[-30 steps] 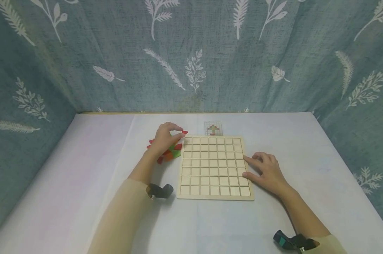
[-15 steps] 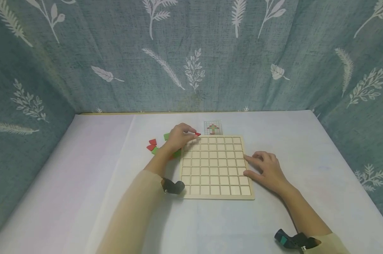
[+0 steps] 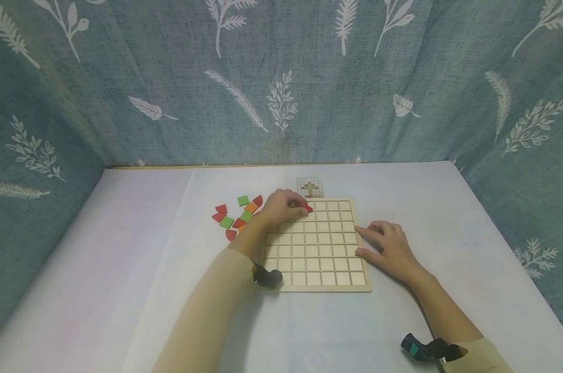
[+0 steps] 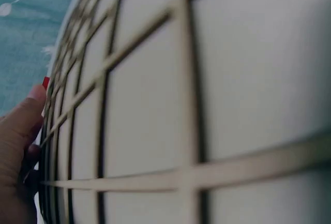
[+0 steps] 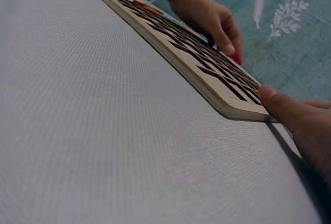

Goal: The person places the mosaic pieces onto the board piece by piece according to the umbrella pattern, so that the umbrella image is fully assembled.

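My left hand (image 3: 282, 210) pinches a small red tile (image 3: 308, 207) between thumb and fingers, over the far row of a pale wooden grid board (image 3: 319, 288). Whether the tile touches the board cannot be told. In the left wrist view, the same red tile (image 4: 45, 83) peeks past the thumb. At the board's right edge rests my right hand (image 3: 390, 249), its thumb and forefinger apart and touching the frame. The right wrist view has the right thumb (image 5: 274, 100) on the board's edge. My left forearm covers part of the board's left side.
Left of the board lie several loose flat tiles, among them a green square (image 3: 242, 200), a red rounded one (image 3: 231, 235) and an orange one (image 3: 251, 207). A small card with a gridded arrow-like pattern (image 3: 310, 187) lies behind the board. A patterned curtain (image 3: 244, 129) stands beyond the table.
My left hand has moved right with the red tile, from the board's far left corner to over its far row. More loose tiles are uncovered. The right hand stays put.
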`<state>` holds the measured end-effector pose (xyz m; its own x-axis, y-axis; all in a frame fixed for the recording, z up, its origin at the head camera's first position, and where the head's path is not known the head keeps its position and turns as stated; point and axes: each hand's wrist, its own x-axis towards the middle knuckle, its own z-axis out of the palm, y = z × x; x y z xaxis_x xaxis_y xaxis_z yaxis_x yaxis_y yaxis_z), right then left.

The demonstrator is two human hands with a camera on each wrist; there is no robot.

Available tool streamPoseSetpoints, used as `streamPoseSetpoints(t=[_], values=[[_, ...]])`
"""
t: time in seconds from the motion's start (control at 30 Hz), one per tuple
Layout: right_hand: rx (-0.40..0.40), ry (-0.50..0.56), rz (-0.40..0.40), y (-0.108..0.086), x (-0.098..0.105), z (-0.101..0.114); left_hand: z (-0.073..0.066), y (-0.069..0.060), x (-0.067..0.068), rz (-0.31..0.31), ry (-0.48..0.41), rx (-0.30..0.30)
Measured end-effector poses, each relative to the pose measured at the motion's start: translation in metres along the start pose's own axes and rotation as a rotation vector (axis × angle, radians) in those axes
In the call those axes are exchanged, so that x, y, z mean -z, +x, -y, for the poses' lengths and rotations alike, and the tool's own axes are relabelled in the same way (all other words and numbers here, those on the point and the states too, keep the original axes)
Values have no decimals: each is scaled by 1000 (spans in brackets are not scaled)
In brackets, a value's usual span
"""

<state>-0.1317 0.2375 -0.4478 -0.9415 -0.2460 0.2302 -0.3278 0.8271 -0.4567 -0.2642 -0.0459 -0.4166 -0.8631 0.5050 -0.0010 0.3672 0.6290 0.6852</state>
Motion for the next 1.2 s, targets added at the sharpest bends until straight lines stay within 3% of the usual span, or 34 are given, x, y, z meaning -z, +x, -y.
streamPoseSetpoints(t=[0.17,0.5,1.2], values=[[0,-10,14,-1,1,1,2,-1,-7,5,92,-10],[-33,-32,48,-2,1,2,3,-7,-5,38,15,-15],[-17,-45,58,-2,0,1,8,-6,-7,21,36,-57]])
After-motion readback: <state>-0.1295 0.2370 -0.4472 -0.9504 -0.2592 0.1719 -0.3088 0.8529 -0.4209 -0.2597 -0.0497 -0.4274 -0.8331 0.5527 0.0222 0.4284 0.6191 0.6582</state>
